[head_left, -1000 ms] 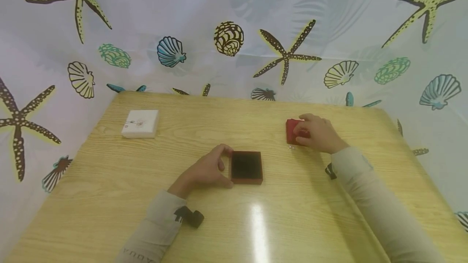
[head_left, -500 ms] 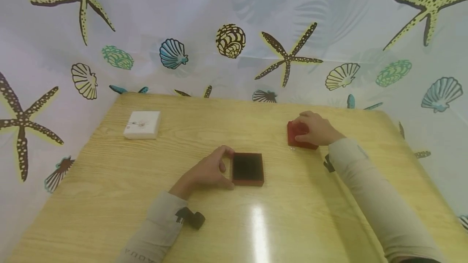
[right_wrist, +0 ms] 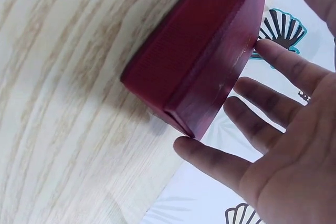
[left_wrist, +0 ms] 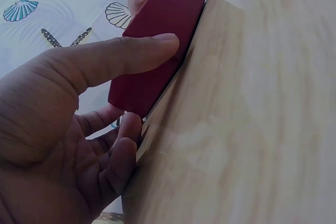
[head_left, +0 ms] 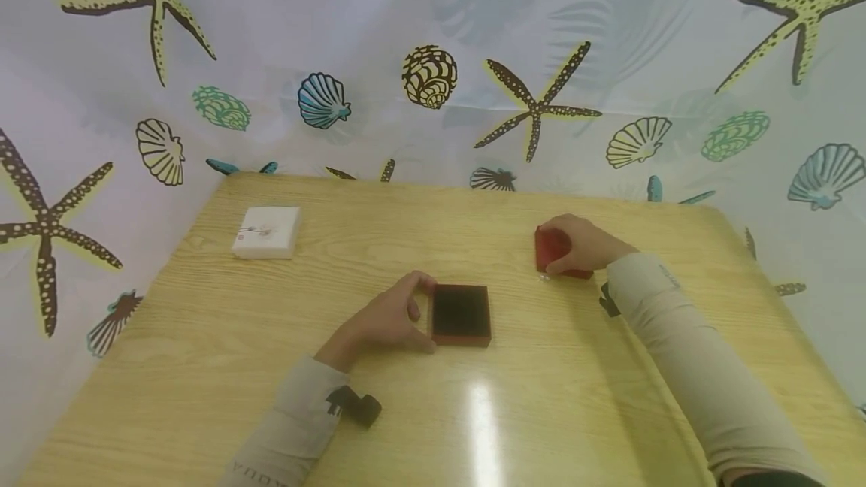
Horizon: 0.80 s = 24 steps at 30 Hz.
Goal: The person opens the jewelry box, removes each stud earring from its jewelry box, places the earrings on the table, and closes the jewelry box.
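My left hand [head_left: 387,316] pinches the left side of an open, square dark red box [head_left: 461,340] with a black inside. In the left wrist view the thumb lies along the box's red side [left_wrist: 152,22], with the other fingers curled near its lower end. Farther back on the right, my right hand [head_left: 583,240] spans a dark red box lid [head_left: 553,243], thumb at the near edge and fingers at the far edge. Gold marks run across the lid's top face [right_wrist: 220,80] in the right wrist view. Tiny shiny pieces [head_left: 543,276] lie by its near left corner.
A white box [head_left: 267,231] with a flower print stands at the back left of the wooden table [head_left: 379,224]. A white curtain [head_left: 365,21] printed with shells and starfish hangs behind the table's far edge.
The right hand has shifted its grip over the lid, its fingers now at the far edge, and the lid's near side shows more. The left hand stays at the open box.
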Available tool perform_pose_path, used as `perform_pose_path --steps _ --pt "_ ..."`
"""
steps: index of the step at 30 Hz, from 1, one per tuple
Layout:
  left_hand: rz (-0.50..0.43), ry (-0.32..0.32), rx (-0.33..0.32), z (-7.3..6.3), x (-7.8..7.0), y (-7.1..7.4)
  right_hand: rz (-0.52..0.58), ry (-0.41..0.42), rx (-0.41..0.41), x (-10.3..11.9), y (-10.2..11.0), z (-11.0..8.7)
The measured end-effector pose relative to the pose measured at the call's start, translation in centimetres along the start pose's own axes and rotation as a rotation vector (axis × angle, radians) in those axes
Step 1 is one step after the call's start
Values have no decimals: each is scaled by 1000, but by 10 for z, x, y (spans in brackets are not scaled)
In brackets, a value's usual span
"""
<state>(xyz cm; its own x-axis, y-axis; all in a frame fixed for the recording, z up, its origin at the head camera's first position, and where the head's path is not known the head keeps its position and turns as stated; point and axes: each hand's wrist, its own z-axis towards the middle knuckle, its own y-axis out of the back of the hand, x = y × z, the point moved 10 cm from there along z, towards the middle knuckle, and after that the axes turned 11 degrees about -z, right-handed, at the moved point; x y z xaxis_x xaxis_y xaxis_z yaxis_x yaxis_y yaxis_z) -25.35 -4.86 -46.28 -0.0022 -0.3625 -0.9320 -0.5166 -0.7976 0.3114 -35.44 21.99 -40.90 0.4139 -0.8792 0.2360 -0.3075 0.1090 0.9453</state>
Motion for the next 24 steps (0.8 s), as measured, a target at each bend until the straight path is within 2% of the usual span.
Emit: perform_pose_path --steps 15,24 --pt "1 2 -4 -1 -1 -1 -19 -26 30 -1 -3 1" --pt "14 8 -1 -1 1 0 -52 -34 4 -2 3 2"
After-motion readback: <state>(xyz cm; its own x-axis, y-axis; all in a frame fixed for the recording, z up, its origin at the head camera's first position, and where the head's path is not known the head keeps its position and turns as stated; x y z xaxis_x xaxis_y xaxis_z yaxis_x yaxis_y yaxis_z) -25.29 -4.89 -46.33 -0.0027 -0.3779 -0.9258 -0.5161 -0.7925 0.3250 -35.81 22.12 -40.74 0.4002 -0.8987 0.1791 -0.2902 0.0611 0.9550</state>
